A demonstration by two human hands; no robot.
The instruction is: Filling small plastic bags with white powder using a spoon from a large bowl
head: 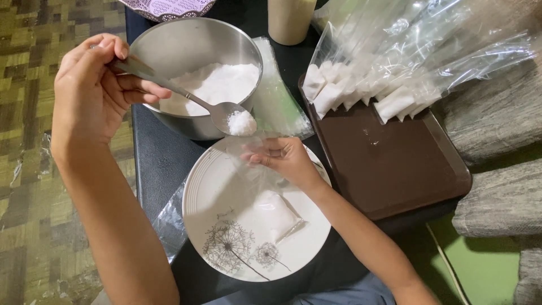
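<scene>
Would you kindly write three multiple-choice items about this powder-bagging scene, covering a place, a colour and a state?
1. Where do the filled bags lie?
A. on the brown tray
B. in the bowl
C. on the floor

2. What colour is the powder on the spoon?
A. brown
B. white
C. green

3. What does the right hand do?
A. rests flat
B. grips a cup
C. holds a clear bag over the plate

Answers: 1 A, they rest on its far end; 2 B, a white heap in the left hand's spoon; 3 C, fingers pinch the bag's mouth.
</scene>
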